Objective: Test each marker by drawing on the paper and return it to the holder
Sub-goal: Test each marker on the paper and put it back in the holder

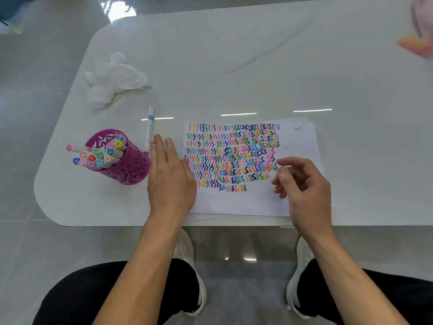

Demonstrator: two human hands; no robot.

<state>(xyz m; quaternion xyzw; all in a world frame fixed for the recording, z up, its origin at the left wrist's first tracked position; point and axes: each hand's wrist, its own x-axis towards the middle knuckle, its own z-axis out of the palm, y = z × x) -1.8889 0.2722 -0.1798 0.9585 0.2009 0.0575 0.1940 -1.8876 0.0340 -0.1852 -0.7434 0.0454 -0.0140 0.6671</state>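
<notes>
A purple cut-out holder (127, 170) stands at the table's left, packed with several markers (99, 156) whose coloured caps face me. One white marker with a blue band (149, 130) lies loose on the table just behind my left hand. The paper (297, 141) in the middle is covered with rows of coloured squiggles. My left hand (169, 177) lies flat with straight fingers between the holder and the paper's left edge, its fingertips close to the loose marker. My right hand (302, 181) hovers over the paper's right part, fingers loosely curled, holding nothing.
Crumpled white tissue (112, 78) lies at the back left with a thin stick beside it. A blurred pink and orange thing (419, 41) sits at the far right corner. The white table (234, 55) ends at a rounded front edge near my knees.
</notes>
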